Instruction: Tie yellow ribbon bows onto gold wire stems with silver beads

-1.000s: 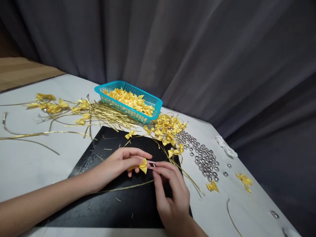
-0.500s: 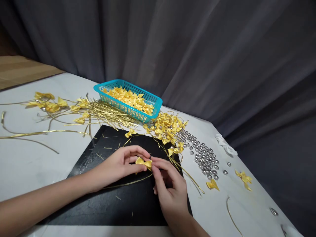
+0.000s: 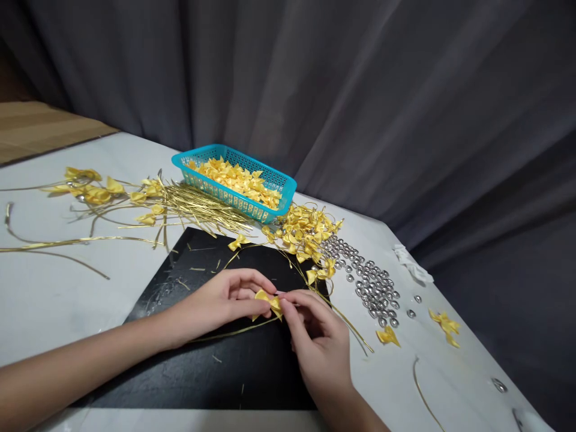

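Between my two hands, above a black board (image 3: 202,372), is a yellow ribbon bow (image 3: 269,302). My left hand (image 3: 234,300) pinches the bow's left side between thumb and fingers. The thumb and forefinger of my right hand (image 3: 317,330) close on its right side. A gold cord (image 3: 245,328) runs from under the bow toward my left wrist; where it meets the bow is hidden by my fingers. Another yellow bow (image 3: 238,242) lies at the board's far edge.
A turquoise basket (image 3: 288,201) of yellow bows stands at the back, with a bundle of gold cords (image 3: 202,207) before it. Bows with cords (image 3: 310,231) are heaped to its right, beside many small silver rings (image 3: 375,291). A dark curtain (image 3: 315,78) hangs behind the white table (image 3: 54,318).
My right hand has shifted slightly right and the bow has moved a little right with it, now tilted and more covered by my fingers. My left hand has hardly moved.
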Available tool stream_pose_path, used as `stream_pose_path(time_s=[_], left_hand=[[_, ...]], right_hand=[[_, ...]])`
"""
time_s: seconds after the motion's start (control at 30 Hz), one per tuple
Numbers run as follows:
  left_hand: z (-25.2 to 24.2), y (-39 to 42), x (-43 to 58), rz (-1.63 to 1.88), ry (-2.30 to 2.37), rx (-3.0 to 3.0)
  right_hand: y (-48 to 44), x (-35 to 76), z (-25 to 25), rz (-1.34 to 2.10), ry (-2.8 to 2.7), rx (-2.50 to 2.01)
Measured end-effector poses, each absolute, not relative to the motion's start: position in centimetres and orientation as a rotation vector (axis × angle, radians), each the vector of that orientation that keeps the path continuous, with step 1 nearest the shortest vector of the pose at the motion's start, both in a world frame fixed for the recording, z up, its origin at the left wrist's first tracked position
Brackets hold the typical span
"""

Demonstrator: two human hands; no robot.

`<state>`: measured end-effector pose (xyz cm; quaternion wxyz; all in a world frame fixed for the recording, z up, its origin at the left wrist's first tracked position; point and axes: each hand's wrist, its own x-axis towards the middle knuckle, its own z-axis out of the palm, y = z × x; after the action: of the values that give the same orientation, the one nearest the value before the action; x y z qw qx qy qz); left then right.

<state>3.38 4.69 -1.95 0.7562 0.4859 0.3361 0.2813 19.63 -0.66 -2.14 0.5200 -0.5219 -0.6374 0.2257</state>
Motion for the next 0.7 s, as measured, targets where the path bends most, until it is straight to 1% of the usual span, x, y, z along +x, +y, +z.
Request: stream_pose_path(time_s=[0.13,0.3,0.43,0.6,0.7], left_hand=[[-1.7,4.4,3.4,0.62,0.802,1.148],[-2.0,4.5,3.6,0.568,0.796,1.204],[-2.3,4.6,3.6,0.582,0.78,1.151],[-2.2,4.7,3.7,0.624,0.795,1.091],[-2.0,4.7,3.8,0.663,0.847,1.065]], right_hand=[[-0.5,19.9,-2.0,0.496,-1.525,-1.277],[-0.6,19.9,-2.7,0.461,-1.573,-1.201],[-0.9,20.2,-3.6,0.414,-1.486,-1.179],[-1.4,20.3,-3.3,0.23,-1.478,-1.053],[-2.0,19.8,-2.7,0.248,-1.438,-1.049]])
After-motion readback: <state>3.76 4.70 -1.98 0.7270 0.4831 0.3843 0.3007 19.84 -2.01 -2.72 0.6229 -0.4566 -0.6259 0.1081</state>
